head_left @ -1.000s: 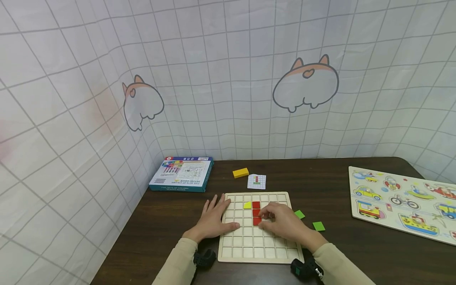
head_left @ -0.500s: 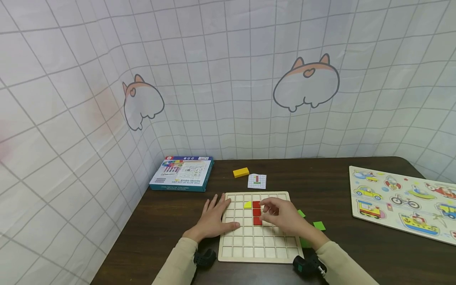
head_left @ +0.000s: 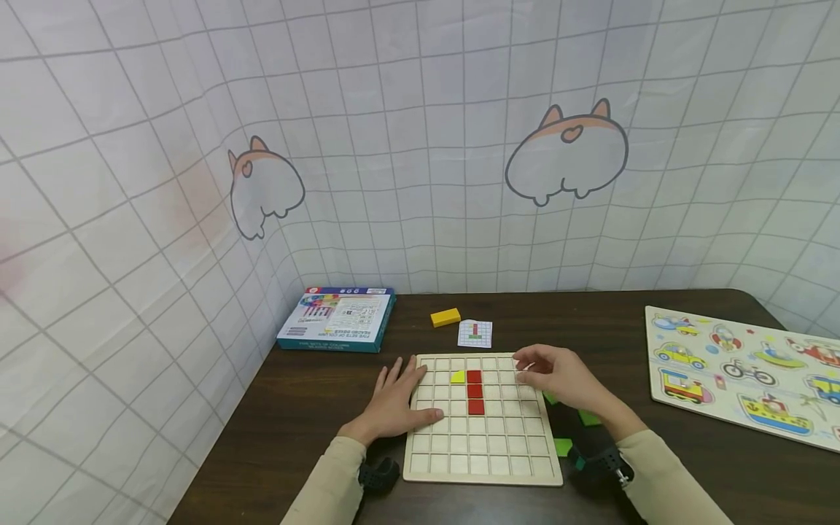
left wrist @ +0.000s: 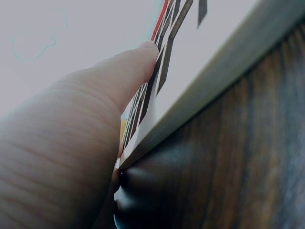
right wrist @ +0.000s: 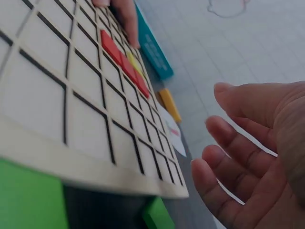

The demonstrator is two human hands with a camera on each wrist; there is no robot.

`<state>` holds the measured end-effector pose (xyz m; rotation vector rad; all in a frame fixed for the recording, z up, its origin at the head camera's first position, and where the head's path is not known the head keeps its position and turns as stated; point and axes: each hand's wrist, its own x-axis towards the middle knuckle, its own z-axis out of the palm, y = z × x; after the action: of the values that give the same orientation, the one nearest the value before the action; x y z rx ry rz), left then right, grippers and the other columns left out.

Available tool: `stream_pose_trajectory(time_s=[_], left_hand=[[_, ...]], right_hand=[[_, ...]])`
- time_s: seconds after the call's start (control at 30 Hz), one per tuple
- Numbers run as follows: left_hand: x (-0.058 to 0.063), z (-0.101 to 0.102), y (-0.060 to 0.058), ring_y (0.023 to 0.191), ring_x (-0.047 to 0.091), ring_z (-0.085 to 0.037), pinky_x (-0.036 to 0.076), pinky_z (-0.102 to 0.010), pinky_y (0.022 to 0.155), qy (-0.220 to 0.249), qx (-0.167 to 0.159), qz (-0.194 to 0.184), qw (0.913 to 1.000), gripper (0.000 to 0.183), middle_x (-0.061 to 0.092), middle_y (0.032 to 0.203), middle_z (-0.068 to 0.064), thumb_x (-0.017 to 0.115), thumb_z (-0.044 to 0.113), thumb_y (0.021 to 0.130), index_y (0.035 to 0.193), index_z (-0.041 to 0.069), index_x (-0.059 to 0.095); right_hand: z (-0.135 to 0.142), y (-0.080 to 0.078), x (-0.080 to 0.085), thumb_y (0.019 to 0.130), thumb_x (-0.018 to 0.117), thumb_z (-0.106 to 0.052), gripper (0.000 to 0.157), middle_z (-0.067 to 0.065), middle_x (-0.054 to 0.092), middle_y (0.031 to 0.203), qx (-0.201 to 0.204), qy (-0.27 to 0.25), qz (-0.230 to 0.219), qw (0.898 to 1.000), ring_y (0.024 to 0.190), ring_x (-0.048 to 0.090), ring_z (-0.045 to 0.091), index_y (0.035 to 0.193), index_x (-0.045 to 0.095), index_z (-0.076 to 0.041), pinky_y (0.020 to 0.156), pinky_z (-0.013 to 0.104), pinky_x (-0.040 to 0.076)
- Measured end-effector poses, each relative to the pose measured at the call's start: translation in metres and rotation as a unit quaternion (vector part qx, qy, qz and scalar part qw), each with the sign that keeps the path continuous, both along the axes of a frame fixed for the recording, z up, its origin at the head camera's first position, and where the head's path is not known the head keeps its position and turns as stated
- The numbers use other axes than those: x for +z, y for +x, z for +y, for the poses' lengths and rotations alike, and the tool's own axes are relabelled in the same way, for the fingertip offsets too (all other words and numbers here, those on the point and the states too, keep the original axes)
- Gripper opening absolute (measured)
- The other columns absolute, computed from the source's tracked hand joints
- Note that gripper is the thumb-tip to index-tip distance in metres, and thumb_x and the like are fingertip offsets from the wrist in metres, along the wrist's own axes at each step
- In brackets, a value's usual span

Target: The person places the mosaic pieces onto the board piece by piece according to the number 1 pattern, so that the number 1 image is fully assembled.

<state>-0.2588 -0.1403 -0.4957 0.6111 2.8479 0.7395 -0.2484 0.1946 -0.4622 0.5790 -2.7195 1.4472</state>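
A pale wooden grid board (head_left: 482, 464) lies on the dark table. Three red square tiles (head_left: 475, 391) form a column in its cells, and a yellow tile (head_left: 457, 377) with one cut-off corner sits left of the top one. My left hand (head_left: 394, 405) rests at the board's left edge, fingers spread and thumb (left wrist: 136, 64) on the grid. Over the board's upper right side hovers my right hand (head_left: 566, 379); its fingers (right wrist: 238, 148) are loosely bent around nothing in the right wrist view. Green tiles (head_left: 562, 447) lie beside the board's right edge, partly covered by the right arm.
Behind the board are a small gridded card (head_left: 475, 334) with a coloured pattern and a yellow block (head_left: 445, 317). A blue-and-white box (head_left: 336, 321) lies at the back left. On the right is a picture puzzle board (head_left: 735, 379). A gridded curtain (head_left: 420, 146) hangs behind the table.
My right hand has moved away from the red tiles, rightward to the board's upper right edge. The left hand and the tiles on the board stay where they were.
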Motion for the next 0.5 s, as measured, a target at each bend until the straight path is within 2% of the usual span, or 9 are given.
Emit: stream_pose_trajectory(time_s=[0.3, 0.5], left_hand=[[0.001, 0.0, 0.001, 0.15, 0.001, -0.034, -0.004, -0.057, 0.117, 0.0, 0.001, -0.002, 1.0, 0.095, 0.011, 0.164, -0.008, 0.062, 0.068, 0.081, 0.154, 0.017, 0.031], [0.002, 0.0, 0.001, 0.15, 0.0, -0.034, -0.004, -0.056, 0.117, 0.001, 0.0, -0.003, 1.0, 0.095, 0.011, 0.164, -0.008, 0.063, 0.068, 0.081, 0.155, 0.018, 0.031]], right_hand=[[0.035, -0.005, 0.001, 0.091, 0.07, -0.018, 0.032, 0.004, 0.067, 0.099, 0.016, 0.017, -0.013, 1.0, 0.085, 0.062, 0.019, 0.118, 0.065, -0.001, 0.067, 0.027, 0.054], [0.047, -0.007, -0.001, 0.091, 0.07, -0.02, 0.027, 0.002, 0.069, 0.097, 0.017, 0.052, -0.026, 0.998, 0.083, 0.062, 0.017, 0.111, 0.069, -0.003, 0.068, 0.027, 0.053]])
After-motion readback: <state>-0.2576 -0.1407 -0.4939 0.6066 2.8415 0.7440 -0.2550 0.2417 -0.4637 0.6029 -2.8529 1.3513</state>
